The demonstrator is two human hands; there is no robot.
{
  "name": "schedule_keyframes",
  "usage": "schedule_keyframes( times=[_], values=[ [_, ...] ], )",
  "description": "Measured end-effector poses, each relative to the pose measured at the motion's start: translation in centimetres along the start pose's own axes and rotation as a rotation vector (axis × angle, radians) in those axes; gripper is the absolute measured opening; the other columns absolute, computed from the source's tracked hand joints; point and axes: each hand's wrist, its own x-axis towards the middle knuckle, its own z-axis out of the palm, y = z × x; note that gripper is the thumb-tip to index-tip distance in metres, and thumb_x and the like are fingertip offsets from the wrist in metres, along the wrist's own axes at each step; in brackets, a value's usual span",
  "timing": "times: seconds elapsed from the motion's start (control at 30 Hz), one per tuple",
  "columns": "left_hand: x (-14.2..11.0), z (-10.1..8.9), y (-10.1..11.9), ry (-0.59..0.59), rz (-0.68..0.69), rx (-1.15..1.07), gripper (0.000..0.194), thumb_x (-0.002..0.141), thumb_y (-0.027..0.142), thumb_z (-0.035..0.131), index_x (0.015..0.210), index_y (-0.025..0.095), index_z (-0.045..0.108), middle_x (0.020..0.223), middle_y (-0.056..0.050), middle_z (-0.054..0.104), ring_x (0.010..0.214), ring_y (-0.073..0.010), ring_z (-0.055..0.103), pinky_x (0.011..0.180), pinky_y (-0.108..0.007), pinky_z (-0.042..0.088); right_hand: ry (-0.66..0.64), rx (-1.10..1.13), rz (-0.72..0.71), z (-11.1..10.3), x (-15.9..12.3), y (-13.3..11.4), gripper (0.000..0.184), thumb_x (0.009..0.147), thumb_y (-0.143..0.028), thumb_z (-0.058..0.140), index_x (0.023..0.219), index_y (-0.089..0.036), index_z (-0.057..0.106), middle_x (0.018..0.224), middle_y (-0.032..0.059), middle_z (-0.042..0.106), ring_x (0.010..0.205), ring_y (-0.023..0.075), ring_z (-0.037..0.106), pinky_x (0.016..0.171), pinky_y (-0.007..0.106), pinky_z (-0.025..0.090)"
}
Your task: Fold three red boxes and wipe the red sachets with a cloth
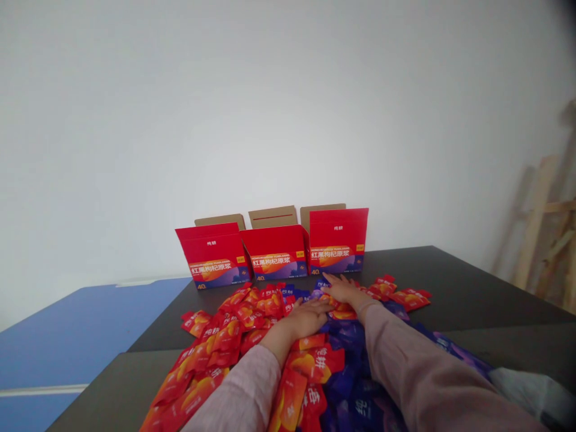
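Note:
A large heap of red sachets (220,336) and dark purple sachets (348,348) spreads across the black table. My left hand (306,318) lies over the middle of the heap, fingers stretched out to the right and resting on the sachets. Just beyond it and to the right, my right hand (342,290) reaches over the far part of the heap with its fingers apart, close to the right box. Neither hand shows a sachet in its grasp. What lies beneath the palms is hidden.
Three red and blue cartons with raised flaps stand behind the heap: the left box (218,264), the middle box (278,258) and the right box (338,246). A blue table (90,336) adjoins at left. A wooden frame (537,222) leans at right. White plastic (535,393) lies front right.

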Motion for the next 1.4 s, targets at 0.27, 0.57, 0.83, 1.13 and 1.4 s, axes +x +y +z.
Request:
schedule_keyframes(
  times=[0.27, 0.57, 0.83, 1.13, 1.4],
  values=[
    [-0.6, -0.6, 0.8, -0.006, -0.007, 0.020, 0.055, 0.099, 0.038, 0.026, 0.153, 0.034, 0.037, 0.164, 0.000, 0.032, 0.152, -0.0256, 0.025, 0.119, -0.066, 0.014, 0.249, 0.088, 0.069, -1.1, 0.3, 0.0, 0.051, 0.094, -0.039, 0.052, 0.141, -0.021, 0.053, 0.141, 0.0135, 0.059, 0.131, 0.0287, 0.054, 0.109, 0.040, 0.038],
    [-0.3, -0.1, 0.3, 0.020, -0.006, -0.004, 0.055, 0.099, 0.038, 0.027, 0.152, 0.035, 0.038, 0.162, 0.001, 0.035, 0.151, -0.0260, 0.027, 0.120, -0.065, 0.013, 0.485, 0.162, 0.341, -0.9, 1.0, 1.2, 0.082, 0.088, -0.042, 0.056, 0.154, -0.006, 0.023, 0.159, 0.0270, 0.027, 0.140, 0.0375, 0.044, 0.112, 0.042, 0.037],
    [-0.4, -0.2, 0.5, 0.024, -0.004, -0.005, 0.054, 0.099, 0.039, 0.027, 0.152, 0.035, 0.039, 0.163, 0.001, 0.033, 0.152, -0.0266, 0.026, 0.120, -0.066, 0.014, 0.404, 0.147, 0.254, 0.0, 1.5, 1.3, 0.087, 0.086, -0.039, 0.056, 0.157, -0.006, 0.018, 0.165, 0.0225, 0.019, 0.150, 0.0338, 0.029, 0.119, 0.041, 0.026],
    [0.0, 0.2, 0.0, 0.059, 0.004, -0.052, 0.051, 0.099, 0.038, 0.032, 0.147, 0.038, 0.046, 0.160, 0.001, 0.039, 0.150, -0.0267, 0.030, 0.121, -0.064, 0.014, 0.311, 0.024, 0.176, -1.1, 0.5, 1.5, 0.075, 0.090, -0.033, 0.049, 0.156, -0.006, 0.025, 0.163, 0.0205, 0.027, 0.151, 0.0296, 0.027, 0.122, 0.041, 0.021],
    [0.2, -0.9, -1.1, 0.191, 0.025, -0.151, 0.052, 0.096, 0.040, 0.044, 0.146, 0.026, 0.050, 0.150, -0.005, 0.054, 0.139, -0.0229, 0.049, 0.119, -0.041, 0.032, 0.108, -0.119, 0.093, -2.4, -3.9, 1.5, 0.060, 0.091, -0.042, 0.051, 0.148, -0.023, 0.047, 0.157, 0.0114, 0.043, 0.145, 0.0363, 0.038, 0.116, 0.053, 0.028]
  ],
)
